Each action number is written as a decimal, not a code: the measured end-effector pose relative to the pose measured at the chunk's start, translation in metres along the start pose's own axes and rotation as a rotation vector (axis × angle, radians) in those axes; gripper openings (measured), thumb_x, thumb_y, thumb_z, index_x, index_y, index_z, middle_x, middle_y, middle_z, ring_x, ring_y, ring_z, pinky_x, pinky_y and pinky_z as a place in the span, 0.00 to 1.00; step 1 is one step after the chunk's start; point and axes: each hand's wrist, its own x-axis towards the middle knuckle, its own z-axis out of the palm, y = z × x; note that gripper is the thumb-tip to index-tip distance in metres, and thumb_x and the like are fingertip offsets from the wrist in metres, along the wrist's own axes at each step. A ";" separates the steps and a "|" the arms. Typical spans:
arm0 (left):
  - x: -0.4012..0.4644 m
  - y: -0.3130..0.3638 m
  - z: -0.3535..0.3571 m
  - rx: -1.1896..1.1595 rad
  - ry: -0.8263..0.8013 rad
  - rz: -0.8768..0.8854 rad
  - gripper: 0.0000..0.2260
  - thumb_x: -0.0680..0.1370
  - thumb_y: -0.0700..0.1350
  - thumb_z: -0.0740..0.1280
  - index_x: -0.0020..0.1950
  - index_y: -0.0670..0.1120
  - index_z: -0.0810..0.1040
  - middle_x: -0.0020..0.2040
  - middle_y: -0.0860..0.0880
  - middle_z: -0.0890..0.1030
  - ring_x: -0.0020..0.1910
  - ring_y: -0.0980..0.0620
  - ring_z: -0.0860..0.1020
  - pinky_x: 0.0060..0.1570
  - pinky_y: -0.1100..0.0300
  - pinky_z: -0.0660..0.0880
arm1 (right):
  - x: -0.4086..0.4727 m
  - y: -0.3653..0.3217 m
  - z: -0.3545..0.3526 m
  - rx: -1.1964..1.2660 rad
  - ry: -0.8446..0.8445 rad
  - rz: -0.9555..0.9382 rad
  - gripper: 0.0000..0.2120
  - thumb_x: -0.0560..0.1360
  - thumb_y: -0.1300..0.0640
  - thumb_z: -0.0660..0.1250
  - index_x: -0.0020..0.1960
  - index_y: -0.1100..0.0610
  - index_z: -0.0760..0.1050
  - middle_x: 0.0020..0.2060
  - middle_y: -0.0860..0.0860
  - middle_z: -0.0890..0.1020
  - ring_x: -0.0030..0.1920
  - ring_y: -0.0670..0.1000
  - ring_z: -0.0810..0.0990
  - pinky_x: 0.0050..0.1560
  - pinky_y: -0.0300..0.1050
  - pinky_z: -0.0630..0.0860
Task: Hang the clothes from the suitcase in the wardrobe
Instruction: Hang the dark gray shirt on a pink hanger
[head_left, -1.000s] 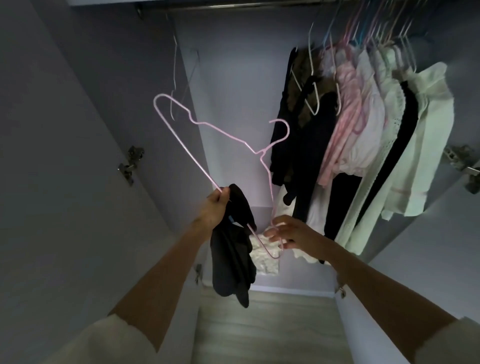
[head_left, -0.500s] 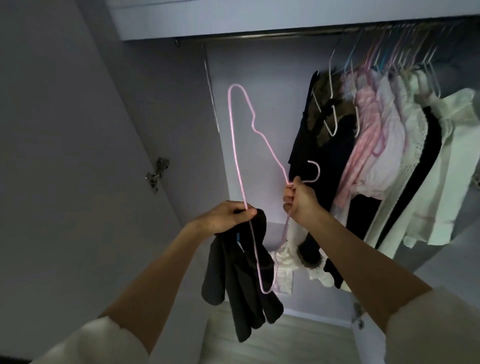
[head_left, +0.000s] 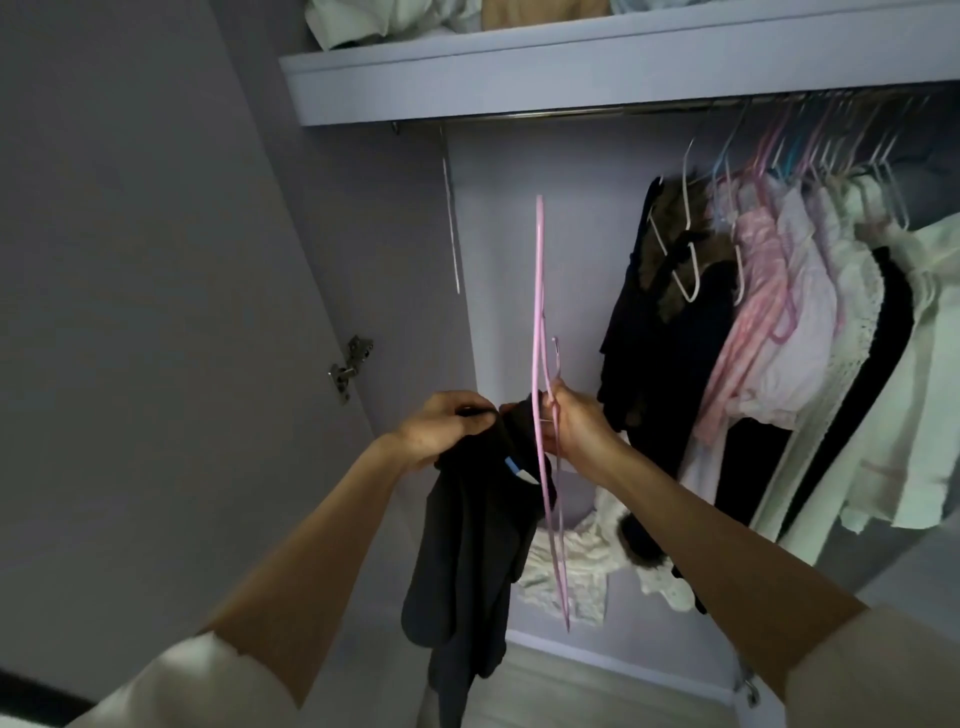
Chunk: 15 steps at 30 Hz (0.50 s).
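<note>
At centre frame, my left hand (head_left: 441, 428) grips the collar of a dark grey fabric garment (head_left: 467, 551) hanging below it, while my right hand (head_left: 574, 428) grasps a thin pink wire hanger (head_left: 537, 332) held edge-on. Behind, at upper right, pale and black clothes (head_left: 779, 353) hang from the wardrobe's metal rail (head_left: 571, 111).

Dim lilac wardrobe interior (head_left: 545, 249): shelf (head_left: 571, 83) above a metal rail (head_left: 545, 115); open door (head_left: 156, 312) left of the shelf, with hinge (head_left: 349, 366); pale wood floor (head_left: 597, 696) below.
</note>
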 end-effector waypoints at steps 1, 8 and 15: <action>0.000 0.000 -0.002 -0.009 0.011 0.004 0.04 0.78 0.39 0.63 0.50 0.44 0.77 0.44 0.51 0.77 0.47 0.53 0.75 0.50 0.64 0.72 | -0.001 -0.001 0.003 -0.022 0.037 -0.015 0.19 0.81 0.50 0.52 0.36 0.57 0.69 0.24 0.54 0.76 0.23 0.48 0.73 0.24 0.37 0.72; -0.008 -0.009 -0.032 -0.066 0.248 -0.135 0.05 0.77 0.38 0.64 0.46 0.47 0.77 0.45 0.47 0.78 0.48 0.48 0.76 0.52 0.56 0.74 | 0.002 -0.024 -0.013 0.116 0.318 -0.185 0.17 0.82 0.51 0.50 0.43 0.60 0.69 0.33 0.54 0.71 0.31 0.51 0.72 0.35 0.44 0.74; -0.009 -0.027 -0.047 0.369 0.381 -0.328 0.14 0.76 0.36 0.58 0.60 0.39 0.76 0.59 0.38 0.76 0.60 0.40 0.73 0.56 0.57 0.70 | 0.017 -0.035 -0.031 0.176 0.516 -0.249 0.19 0.82 0.50 0.49 0.35 0.55 0.65 0.33 0.52 0.71 0.34 0.50 0.72 0.49 0.53 0.75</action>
